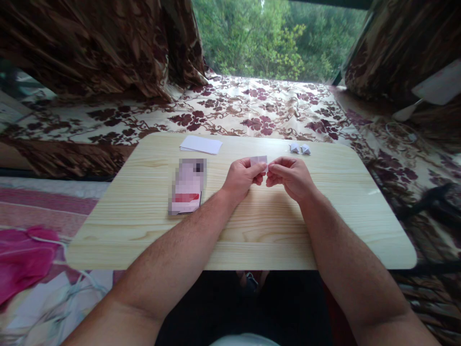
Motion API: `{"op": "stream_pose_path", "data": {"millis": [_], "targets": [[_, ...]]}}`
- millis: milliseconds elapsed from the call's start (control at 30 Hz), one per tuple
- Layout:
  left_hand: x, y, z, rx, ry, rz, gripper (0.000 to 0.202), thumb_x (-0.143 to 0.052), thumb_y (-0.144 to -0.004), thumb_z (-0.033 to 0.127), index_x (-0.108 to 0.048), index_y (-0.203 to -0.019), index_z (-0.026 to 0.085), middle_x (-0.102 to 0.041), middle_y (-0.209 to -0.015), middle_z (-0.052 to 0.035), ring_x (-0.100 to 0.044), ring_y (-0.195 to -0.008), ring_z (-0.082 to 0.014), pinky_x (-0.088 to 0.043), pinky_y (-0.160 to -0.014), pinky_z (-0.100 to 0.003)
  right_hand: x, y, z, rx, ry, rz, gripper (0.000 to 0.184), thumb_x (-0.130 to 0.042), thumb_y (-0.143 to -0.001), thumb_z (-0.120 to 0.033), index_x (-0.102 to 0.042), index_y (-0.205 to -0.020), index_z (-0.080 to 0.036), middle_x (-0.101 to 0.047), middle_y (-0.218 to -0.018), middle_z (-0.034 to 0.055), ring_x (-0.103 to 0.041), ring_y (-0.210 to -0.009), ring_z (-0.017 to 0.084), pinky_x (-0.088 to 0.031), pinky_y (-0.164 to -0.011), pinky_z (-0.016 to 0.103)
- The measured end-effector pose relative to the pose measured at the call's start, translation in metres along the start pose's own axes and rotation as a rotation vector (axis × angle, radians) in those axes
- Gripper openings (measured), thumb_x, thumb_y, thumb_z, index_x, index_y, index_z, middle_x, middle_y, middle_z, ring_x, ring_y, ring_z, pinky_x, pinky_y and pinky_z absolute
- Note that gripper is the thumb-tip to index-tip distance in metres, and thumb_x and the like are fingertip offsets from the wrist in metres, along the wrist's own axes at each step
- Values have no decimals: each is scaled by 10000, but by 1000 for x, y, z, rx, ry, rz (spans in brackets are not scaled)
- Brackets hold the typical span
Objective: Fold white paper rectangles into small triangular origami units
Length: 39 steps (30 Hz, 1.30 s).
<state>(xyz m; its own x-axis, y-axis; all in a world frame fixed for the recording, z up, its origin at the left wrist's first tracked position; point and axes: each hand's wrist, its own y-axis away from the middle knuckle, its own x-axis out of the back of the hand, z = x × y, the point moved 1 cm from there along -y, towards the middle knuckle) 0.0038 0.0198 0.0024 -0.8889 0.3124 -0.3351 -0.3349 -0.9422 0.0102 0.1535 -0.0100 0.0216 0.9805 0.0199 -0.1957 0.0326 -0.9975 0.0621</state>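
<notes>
Above the middle of the wooden table, a small piece of white paper (259,159) is held up between my two hands. My left hand (243,174) pinches it from the left, thumb along its lower edge. At its right edge the thumb and fingertips of my right hand (289,174) are pressed together on the paper. A faint line crosses the sheet, perhaps a crease. Beyond my right hand sit two small folded paper pieces (300,149) with pointed tops. Further back on the left lies a short stack of white paper slips (201,144).
A blurred-out flat object (188,185), phone-like in shape, lies on the table (144,230) left of my left forearm. Behind the table runs a ledge with a floral cloth (252,108) below a window. A white lamp (437,86) stands at right. Pink fabric (27,259) lies lower left.
</notes>
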Motion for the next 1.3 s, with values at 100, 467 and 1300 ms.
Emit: {"op": "stream_pose_path", "data": {"millis": [100, 467, 1300], "targets": [[0, -1, 0, 8, 12, -9, 278, -811, -670, 342, -641, -697, 123, -615, -620, -4, -526, -474, -72, -415, -452, -208, 0, 0, -1, 0, -1, 5, 195, -802, -667, -266, -653, -709, -149, -689, -620, 6, -664, -500, 151, -563, -495, 257], [0, -1, -1, -12, -18, 3, 290, -806, -692, 361, -635, -698, 127, -609, -606, -2, -522, -466, -75, -409, -450, -209, -3, 1, -3, 8, 11, 18, 171, -799, -662, -227, -656, -696, -138, -687, -605, 12, -667, -494, 154, -565, -496, 253], [-1, 2, -3, -167, -110, 40, 252, -720, -790, 350, -628, -693, 137, -612, -611, -11, -513, -485, -80, -396, -473, -220, -6, 2, -1, 39, 123, 35, 267, -827, -673, -345, -649, -677, -146, -663, -584, 12, -630, -485, 132, -534, -479, 239]]}}
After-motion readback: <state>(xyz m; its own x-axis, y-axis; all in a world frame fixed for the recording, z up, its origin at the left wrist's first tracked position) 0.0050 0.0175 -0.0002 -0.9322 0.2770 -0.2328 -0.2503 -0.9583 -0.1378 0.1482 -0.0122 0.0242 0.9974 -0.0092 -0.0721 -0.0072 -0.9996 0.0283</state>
